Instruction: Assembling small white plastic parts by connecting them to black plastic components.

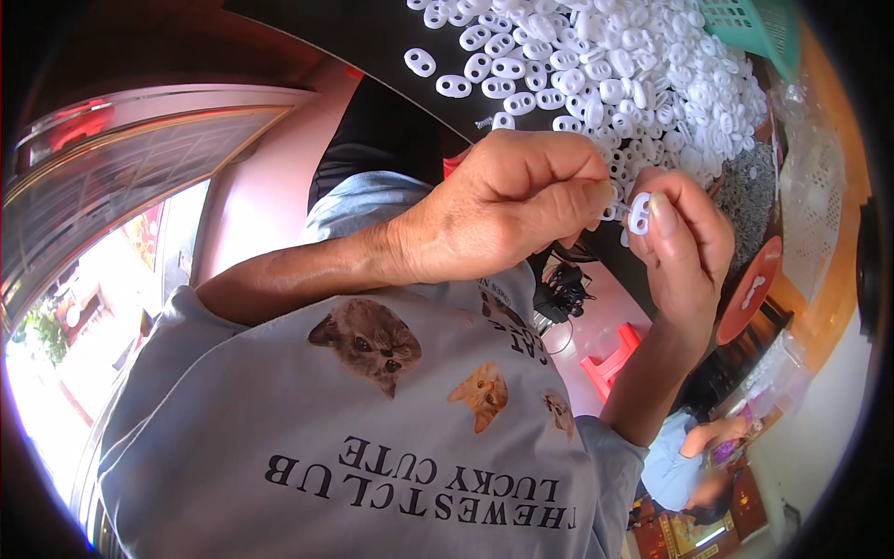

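Observation:
Between the thumb and fingers of my right hand (684, 228) is a white oval plastic piece with two holes (640, 213), its holed face showing. My left hand (507, 205) is closed in a pinch just left of it, thumb against the bent forefinger. Whatever its fingertips grip, if anything, is too hidden to make out. Beyond both hands, a large heap of the same white two-holed pieces (615, 70) spreads over the dark tabletop (386, 37). A thin grey coiled bit (483, 122) lies at the heap's near left edge.
Right of the white heap lies a grey pile of tiny pieces (748, 186). A red dish (751, 312) holds a few white pieces. At the far right stands a green basket (731, 20). Below the table is a red stool (613, 359). Another person (680, 466) is at lower right.

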Motion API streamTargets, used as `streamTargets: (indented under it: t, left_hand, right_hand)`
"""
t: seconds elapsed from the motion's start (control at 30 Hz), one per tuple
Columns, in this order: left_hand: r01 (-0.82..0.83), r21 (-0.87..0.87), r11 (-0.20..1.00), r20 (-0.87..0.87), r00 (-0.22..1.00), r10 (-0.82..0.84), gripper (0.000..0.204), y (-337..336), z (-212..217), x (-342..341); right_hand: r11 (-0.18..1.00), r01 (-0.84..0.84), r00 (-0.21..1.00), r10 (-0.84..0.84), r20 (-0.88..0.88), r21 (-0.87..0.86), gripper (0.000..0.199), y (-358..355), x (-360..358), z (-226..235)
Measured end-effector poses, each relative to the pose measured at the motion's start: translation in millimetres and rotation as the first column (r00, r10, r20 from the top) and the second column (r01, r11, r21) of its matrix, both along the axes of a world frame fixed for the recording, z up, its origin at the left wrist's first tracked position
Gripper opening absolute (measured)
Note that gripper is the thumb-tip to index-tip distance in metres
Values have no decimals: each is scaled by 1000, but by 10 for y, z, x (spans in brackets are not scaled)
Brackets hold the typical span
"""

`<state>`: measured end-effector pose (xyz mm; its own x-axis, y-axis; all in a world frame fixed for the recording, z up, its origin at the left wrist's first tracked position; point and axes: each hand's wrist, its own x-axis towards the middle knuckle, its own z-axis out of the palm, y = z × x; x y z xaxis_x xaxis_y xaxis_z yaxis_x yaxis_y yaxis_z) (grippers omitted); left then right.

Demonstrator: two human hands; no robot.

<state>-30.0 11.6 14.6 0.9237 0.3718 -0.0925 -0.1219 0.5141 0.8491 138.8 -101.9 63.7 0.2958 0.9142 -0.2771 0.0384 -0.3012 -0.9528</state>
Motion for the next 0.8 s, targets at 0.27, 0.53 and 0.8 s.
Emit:
streamTargets:
  t: [0.27,0.53,0.8]
  left_hand:
    - [-21,6,1000,8,1000,21,19,6,-31,26]
    - [-10,4,1000,-17,1000,10,19,26,-24,3]
    - [-28,3,1000,-15,999,28,20,5,-30,1]
  right_hand:
    - [999,20,1000,-20,21,27,16,25,19,-58]
    - [1000,-17,997,16,69,26,17,36,18,-66]
    - [999,-26,996,23,82,36,16,53,-11,-69]
